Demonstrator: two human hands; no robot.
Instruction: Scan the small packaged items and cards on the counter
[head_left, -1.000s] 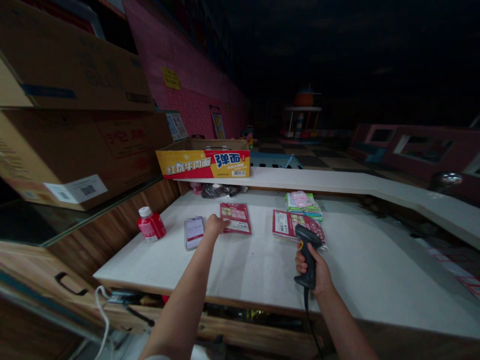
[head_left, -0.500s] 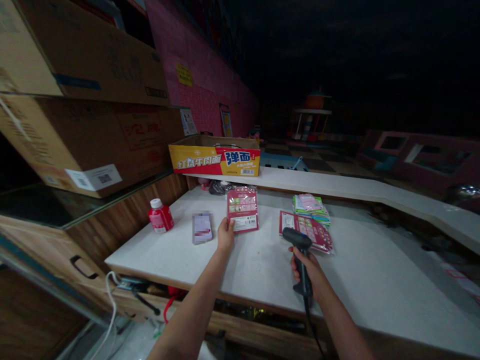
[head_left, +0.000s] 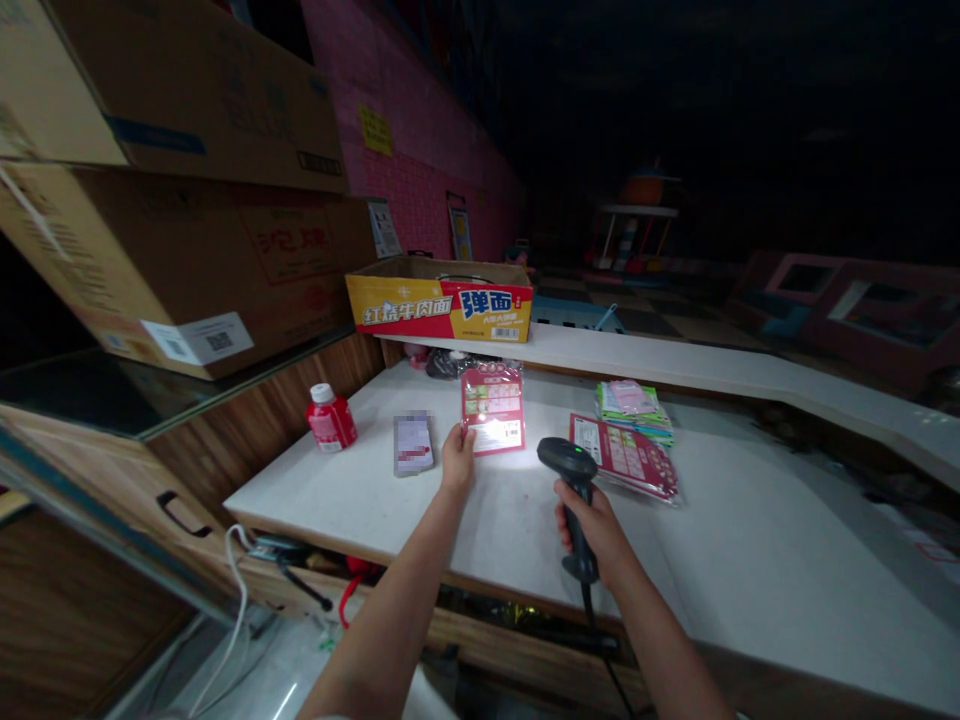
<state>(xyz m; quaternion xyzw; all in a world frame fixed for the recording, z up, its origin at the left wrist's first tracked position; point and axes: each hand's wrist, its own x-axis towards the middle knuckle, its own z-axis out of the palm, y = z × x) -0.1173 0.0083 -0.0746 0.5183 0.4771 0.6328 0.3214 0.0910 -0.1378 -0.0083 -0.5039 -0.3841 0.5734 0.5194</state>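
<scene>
My left hand (head_left: 459, 458) pinches the lower left corner of a flat red packet in clear plastic (head_left: 493, 402), tilted up over the white counter (head_left: 502, 530). My right hand (head_left: 589, 525) is wrapped round the grip of a black barcode scanner (head_left: 568, 460). A green light shows on top of the scanner, and its head points left at the packet, where a bright patch lies on the white barcode label. To the right lies a stack of similar red packets (head_left: 630, 460), with green and pink packets (head_left: 634, 405) behind it.
A red bottle with a white cap (head_left: 331, 418) and a phone (head_left: 414, 443) sit left of the packet. An open noodle carton (head_left: 442, 303) stands on the raised ledge (head_left: 660, 358). Large cardboard boxes (head_left: 187, 270) are stacked at the left. The scanner's cable (head_left: 611, 670) hangs over the front edge.
The scanner has moved left toward the red packet, and its green light has come on. Light now falls on the packet's label. My left hand still holds the packet.
</scene>
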